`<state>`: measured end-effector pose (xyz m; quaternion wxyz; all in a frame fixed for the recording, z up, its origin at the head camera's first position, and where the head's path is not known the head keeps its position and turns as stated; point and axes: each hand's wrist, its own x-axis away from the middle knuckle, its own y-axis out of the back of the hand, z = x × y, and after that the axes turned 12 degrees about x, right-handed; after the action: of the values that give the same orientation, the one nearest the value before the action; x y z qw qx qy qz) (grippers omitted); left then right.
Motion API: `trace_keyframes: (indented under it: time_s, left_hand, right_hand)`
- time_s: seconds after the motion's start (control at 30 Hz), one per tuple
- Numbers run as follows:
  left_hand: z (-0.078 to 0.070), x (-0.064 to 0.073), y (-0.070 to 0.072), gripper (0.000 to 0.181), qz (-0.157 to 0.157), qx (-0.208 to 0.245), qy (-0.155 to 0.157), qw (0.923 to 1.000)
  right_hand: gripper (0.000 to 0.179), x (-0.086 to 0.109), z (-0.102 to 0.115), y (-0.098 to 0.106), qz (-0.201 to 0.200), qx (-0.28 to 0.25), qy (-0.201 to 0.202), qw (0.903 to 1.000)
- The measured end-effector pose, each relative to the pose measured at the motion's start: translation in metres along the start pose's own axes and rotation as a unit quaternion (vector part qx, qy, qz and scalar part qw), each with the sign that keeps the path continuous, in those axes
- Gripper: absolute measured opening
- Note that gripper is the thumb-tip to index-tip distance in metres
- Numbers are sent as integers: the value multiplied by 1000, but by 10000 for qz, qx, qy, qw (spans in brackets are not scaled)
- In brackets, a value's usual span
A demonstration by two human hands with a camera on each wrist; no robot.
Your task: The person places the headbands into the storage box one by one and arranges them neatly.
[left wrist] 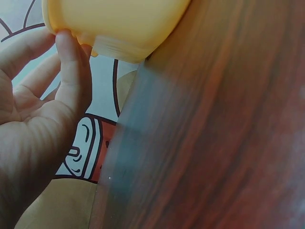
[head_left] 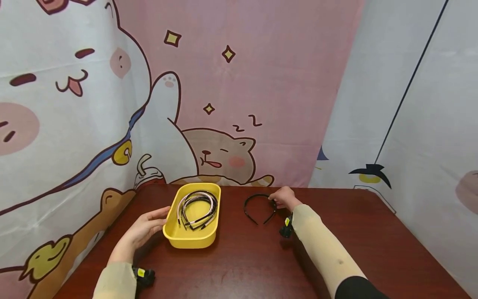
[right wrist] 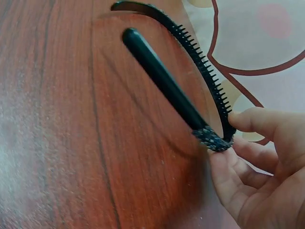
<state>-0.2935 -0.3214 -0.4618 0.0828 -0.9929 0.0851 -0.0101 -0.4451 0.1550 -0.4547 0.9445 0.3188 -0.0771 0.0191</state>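
On the table, a yellow tub (head_left: 190, 243) holds several black and pale headbands (head_left: 198, 197) heaped together. My left hand (head_left: 147, 228) is at its left side, fingertips touching the outer wall near the rim; no finger shows inside. From the left wrist view, the left hand (left wrist: 52, 95) has its fingers against the underside of the tub's rim. To the tub's right, my right hand (head_left: 284, 198) pinches a black headband (head_left: 246, 202) on its curve. The right wrist view shows this headband (right wrist: 209, 71) has comb teeth and a glittery surface, held between thumb and fingers.
Both things are toward the back of a dark reddish-brown wooden table (head_left: 239, 270). A cloth (head_left: 291, 83) printed with cartoon animals hangs behind the table's back edge and along its sides. A small black camera is strapped at each wrist.
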Motion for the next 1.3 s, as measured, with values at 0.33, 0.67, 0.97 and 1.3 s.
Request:
trace_keyframes:
  time_s: [0.33,0.67,0.97,1.3]
  left_hand:
    - [0,1,1,62,57,71,11,10000]
    - [3,0,2,61,39,70,-13,10000]
    - [6,0,4,60,176,28,-77,9998]
    - [4,-2,3,60,143,-58,-97,9998]
  right_hand:
    - [21,3,-2,8,495,-240,-8,9985]
    - [21,3,2,20,573,-170,-31,9982]
    - [22,-3,3,24,667,-338,44,9972]
    - [29,-6,13,25,730,-406,155,9964]
